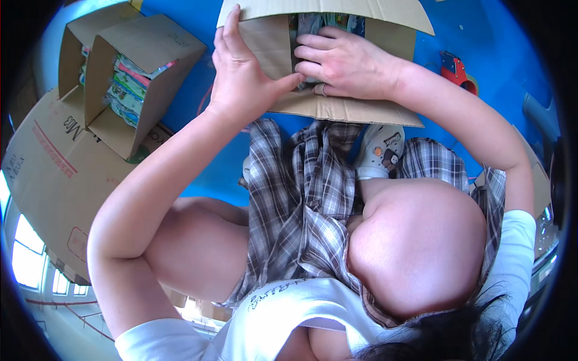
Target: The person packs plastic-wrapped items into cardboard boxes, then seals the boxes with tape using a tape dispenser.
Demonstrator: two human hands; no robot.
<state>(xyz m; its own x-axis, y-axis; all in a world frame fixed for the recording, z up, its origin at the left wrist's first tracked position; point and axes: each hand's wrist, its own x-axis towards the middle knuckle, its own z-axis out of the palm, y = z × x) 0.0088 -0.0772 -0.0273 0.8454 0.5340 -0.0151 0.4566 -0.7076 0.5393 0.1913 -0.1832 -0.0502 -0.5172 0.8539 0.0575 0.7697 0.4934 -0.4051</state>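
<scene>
A cardboard box (265, 45) lies with its opening toward me and its flaps spread. Inside it are several clear-plastic packets (310, 23) with green and blue colours, partly hidden by a hand. My left hand (241, 69) is at the box's left edge, fingers stretched up along the flap and thumb pointing right across the opening. My right hand (346, 63) reaches into the opening, with its fingers apart and laid against the packets; its fingertips are partly hidden. A ring shows on one finger. The near flap (349, 108) sticks out below both hands.
At the left, two open cardboard boxes (153, 45) hold colourful packets (129, 87) and stand on a larger closed carton (54, 156). A red tape dispenser (456, 72) lies right of the box on the blue surface (481, 30). My bent legs and checked clothing (313, 174) are just below the box.
</scene>
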